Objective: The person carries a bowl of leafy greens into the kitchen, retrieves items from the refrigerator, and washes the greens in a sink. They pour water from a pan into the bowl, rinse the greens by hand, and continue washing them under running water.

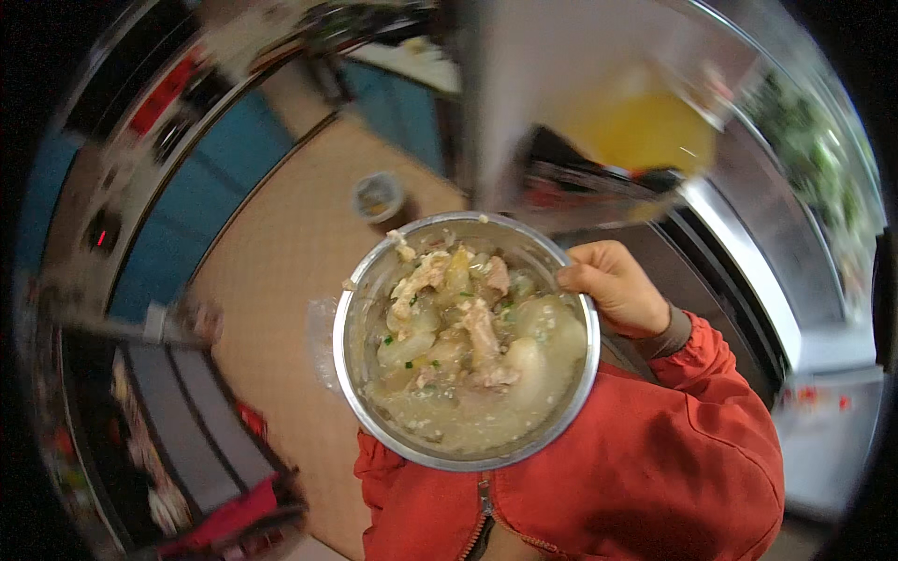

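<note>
A round stainless steel bowl is held up before my chest. In it are pale broth, chunks of meat on bone, translucent pale vegetable pieces and bits of chopped green. My right hand grips the bowl's rim at the upper right, thumb on the edge. Crumbs of food cling to the far-left rim. My left hand is out of sight; only its red sleeve shows below the bowl. Beside the bowl's left edge is a patch of clear plastic.
An open refrigerator stands at the right, holding a blurred yellow item and leafy greens. A small round container rests on the tan floor. Blue cabinets line the left, and a grey-striped item is lower left.
</note>
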Demonstrator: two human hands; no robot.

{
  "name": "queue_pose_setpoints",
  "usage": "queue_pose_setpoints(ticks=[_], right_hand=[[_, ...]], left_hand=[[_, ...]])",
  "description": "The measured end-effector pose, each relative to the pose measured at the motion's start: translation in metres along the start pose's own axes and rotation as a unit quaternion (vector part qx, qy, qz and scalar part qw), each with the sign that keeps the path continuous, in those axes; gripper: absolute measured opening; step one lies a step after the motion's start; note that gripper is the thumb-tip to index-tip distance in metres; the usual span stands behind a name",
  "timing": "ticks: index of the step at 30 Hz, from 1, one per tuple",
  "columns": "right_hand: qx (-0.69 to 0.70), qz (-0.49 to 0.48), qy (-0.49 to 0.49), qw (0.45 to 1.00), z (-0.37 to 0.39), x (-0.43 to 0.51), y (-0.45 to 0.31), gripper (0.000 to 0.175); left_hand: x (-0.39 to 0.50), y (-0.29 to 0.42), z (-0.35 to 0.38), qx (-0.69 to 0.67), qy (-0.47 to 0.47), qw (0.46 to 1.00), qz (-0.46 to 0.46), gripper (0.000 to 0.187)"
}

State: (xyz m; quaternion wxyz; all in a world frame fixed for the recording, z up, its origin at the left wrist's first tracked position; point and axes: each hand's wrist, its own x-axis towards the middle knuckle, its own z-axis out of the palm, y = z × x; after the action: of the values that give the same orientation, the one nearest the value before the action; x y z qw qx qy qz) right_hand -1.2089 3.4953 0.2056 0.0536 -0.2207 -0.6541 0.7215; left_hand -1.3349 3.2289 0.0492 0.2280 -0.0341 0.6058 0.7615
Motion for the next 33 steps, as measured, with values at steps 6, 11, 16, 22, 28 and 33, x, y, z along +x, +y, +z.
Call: queue_pose_setpoints(ticks=[6,11,16,22,28,33], right_hand=[[0.028,-0.041,-0.125,0.991,0.102,0.143,0.066,0.013],[0.013,0.0,-0.092,0.996,0.117,0.2,0.124,0.018],[0.026,-0.001,-0.048,0.999,0.121,0.232,0.161,0.019],[0.005,-0.029,-0.047,0.998,0.156,0.329,0.165,0.018],[0.002,-0.014,-0.004,1.0,0.25,0.446,0.174,0.019],[0.022,-0.004,0.008,1.0,0.326,0.536,0.15,0.019]], left_hand=[[-0.006,-0.007,-0.072,-0.021,0.253,0.959,0.124,0.03],[-0.02,-0.049,-0.07,-0.097,0.377,0.915,0.109,0.026],[-0.035,-0.066,-0.08,-0.099,0.488,0.858,0.131,0.032],[0.011,-0.095,-0.143,-0.155,0.603,0.777,0.095,0.039],[0.122,-0.074,-0.273,-0.186,0.677,0.71,0.057,0.036],[0.234,0.003,-0.359,-0.032,0.616,0.774,0.144,0.039]])
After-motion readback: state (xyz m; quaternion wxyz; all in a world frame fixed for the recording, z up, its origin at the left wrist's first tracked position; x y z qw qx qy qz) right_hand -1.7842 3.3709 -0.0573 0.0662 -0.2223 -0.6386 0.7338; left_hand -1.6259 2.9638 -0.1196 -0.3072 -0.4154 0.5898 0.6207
